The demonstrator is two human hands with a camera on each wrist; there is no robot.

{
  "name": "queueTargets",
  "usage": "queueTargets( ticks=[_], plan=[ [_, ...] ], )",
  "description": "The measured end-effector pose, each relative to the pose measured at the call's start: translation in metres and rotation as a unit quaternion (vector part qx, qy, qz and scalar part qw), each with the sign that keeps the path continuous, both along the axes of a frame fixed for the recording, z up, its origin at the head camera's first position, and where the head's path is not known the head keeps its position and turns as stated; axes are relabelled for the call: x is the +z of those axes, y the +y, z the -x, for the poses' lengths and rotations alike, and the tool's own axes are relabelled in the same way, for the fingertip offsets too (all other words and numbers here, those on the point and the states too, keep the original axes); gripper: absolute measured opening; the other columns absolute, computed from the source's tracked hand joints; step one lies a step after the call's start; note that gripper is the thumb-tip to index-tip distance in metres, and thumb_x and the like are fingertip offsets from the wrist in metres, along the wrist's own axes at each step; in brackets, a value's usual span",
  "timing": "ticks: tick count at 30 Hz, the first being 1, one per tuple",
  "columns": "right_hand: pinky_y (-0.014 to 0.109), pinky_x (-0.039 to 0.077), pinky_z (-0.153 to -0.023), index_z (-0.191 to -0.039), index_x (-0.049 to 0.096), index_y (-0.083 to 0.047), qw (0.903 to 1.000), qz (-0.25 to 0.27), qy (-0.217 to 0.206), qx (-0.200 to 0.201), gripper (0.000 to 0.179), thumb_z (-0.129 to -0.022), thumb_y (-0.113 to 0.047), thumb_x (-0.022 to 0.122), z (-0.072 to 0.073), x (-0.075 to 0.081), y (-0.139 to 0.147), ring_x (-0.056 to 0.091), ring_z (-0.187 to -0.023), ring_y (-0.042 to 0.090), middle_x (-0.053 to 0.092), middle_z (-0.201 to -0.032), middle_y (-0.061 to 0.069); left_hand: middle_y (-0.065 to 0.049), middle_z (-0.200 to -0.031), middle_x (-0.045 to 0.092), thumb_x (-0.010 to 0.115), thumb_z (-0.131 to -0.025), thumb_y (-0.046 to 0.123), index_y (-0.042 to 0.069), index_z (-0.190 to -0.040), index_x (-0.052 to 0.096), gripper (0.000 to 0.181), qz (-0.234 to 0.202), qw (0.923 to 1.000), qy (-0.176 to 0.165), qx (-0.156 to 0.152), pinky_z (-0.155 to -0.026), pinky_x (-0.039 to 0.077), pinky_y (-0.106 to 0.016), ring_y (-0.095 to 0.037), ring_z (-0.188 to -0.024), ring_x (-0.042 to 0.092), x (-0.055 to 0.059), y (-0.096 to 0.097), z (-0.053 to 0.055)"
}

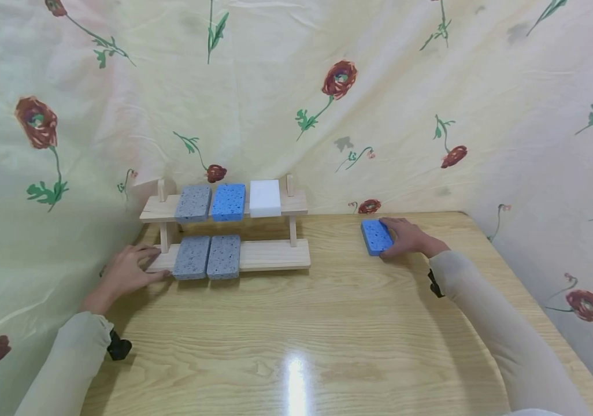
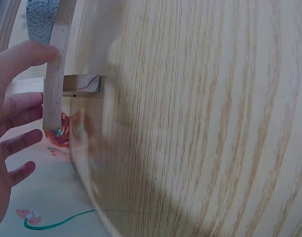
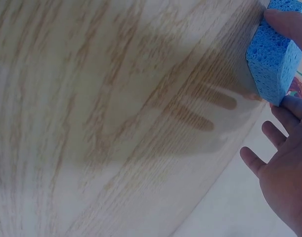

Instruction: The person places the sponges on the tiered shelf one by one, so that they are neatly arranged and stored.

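My left hand (image 1: 126,270) grips the left end of a small two-tier wooden rack (image 1: 275,255), with the thumb along the front edge of the lower board (image 2: 54,94) and fingers behind it. Two grey speckled sponges (image 1: 192,257) lie side by side on that board. On the upper board sit a grey sponge (image 1: 193,203), a blue sponge (image 1: 229,202) and a white sponge-like block (image 1: 265,198). Off to the right, my right hand (image 1: 406,238) pinches another blue sponge (image 3: 269,54) between thumb and fingers, close over the table.
The wood-grain table (image 1: 255,335) runs up to a flower-patterned cloth (image 1: 275,98) hanging behind and on both sides. A bright light reflection shows near the table's front. The rack stands near the back left, close to the cloth.
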State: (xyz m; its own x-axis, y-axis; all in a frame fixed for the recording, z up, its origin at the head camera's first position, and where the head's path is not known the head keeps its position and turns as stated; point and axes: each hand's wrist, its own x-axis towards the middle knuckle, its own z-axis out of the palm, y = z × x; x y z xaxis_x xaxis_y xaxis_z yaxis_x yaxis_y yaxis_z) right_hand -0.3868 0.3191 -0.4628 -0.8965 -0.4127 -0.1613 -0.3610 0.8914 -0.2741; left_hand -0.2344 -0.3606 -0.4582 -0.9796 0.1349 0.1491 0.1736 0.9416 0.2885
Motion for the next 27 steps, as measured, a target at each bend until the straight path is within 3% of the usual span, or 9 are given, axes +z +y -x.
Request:
queueTargets(
  ticks=[27],
  plan=[
    [0.070, 0.035, -0.112, -0.157, 0.032, 0.001, 0.9989, 0.030, 0.035, -0.005, 0.113, -0.071, -0.046, 0.088, -0.0067, -0.0073, -0.0008, 0.036, -0.141, 0.052, 0.036, -0.156, 0.031, -0.028, -0.141, 0.057, 0.078, -0.084, 0.055, 0.002, -0.133, 0.066, 0.073, 0.000, 1.0000, -0.005, 0.001, -0.101, 0.040, -0.071, -0.050, -0.126, 0.050, 0.0022, 0.0011, -0.0012]
  ],
)
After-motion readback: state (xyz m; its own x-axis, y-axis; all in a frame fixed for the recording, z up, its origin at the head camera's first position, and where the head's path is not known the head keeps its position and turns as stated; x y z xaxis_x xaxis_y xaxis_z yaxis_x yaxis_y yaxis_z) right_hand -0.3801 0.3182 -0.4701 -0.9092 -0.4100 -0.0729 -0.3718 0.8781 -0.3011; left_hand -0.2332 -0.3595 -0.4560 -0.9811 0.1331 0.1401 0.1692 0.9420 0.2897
